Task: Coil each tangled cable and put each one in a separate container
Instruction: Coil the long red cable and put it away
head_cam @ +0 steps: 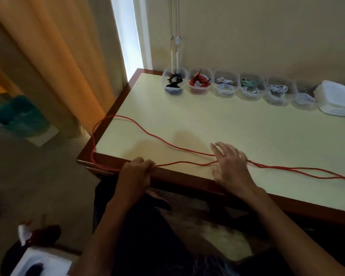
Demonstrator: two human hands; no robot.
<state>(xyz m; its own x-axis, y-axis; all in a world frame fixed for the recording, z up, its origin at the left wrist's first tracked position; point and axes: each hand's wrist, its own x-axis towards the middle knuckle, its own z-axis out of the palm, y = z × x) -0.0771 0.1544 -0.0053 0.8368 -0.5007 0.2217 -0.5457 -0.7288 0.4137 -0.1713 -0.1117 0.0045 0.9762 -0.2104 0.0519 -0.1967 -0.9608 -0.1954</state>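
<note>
A long thin red cable point(147, 132) lies stretched across the near part of the pale cream bench with a dark wooden rim point(207, 120). One strand runs from the left edge diagonally toward the middle, loops over the left rim and hangs down the side, then comes back along the near edge. Further strands trail off to the right, out of view.

The left hand point(135, 172) sits at the near rim with its fingers curled round the red cable, gripping it where it crosses the edge. The right hand point(231, 164) lies flat on the bench with fingers straight and spread, pressing on the strands where they cross beneath its palm.

Along the far edge by the wall stands a row of six clear plastic containers point(225, 82), each holding a coiled cable: a black one in the leftmost point(174, 81), a red one in the next point(199, 81), then white and pale green ones. At the right end of the row rests a stack of white plastic lids point(337, 100).

An orange curtain point(48, 56) hangs to the left of the bench.
</note>
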